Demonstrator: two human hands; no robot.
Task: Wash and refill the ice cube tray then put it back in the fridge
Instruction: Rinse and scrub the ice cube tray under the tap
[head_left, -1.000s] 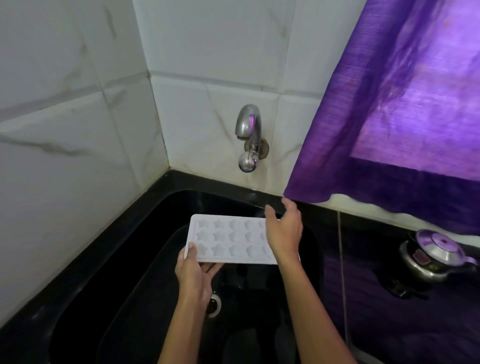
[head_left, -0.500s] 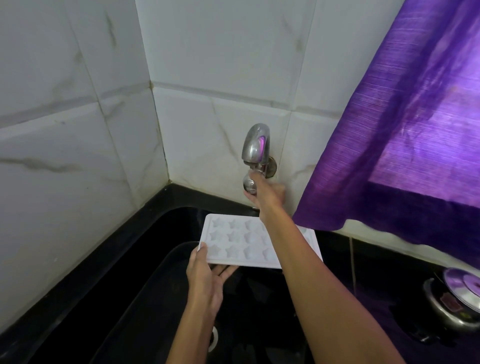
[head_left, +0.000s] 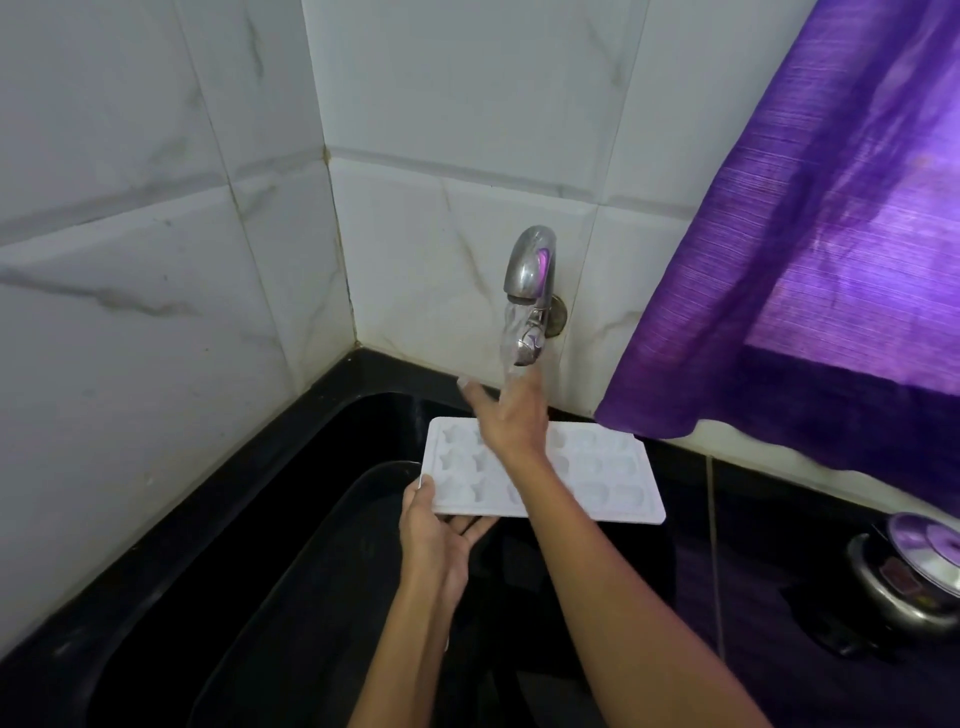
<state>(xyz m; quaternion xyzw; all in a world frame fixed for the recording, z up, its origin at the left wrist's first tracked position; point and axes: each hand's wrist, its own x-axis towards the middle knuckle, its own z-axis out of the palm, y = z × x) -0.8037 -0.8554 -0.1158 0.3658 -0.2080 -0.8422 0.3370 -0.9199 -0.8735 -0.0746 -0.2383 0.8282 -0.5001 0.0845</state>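
A white ice cube tray (head_left: 602, 478) with star-shaped moulds is held flat over the black sink (head_left: 291, 571). My left hand (head_left: 436, 540) grips its near left corner, thumb on top and fingers underneath. My right hand (head_left: 506, 415) hovers above the tray just under the tap's knob, fingers spread and holding nothing. Water streams from the chrome tap (head_left: 530, 270) on the tiled wall and falls onto my right hand's fingers. The right forearm hides the tray's middle moulds.
White marble-look tiles form the corner behind the sink. A purple curtain (head_left: 810, 249) hangs at the right, down to the counter edge. A steel pot with a lid (head_left: 914, 577) stands on the black counter at the far right.
My right hand left the tray, went up to the tap knob, and has come off it with fingers apart. Water now runs from the tap. The tray stays in my left hand.
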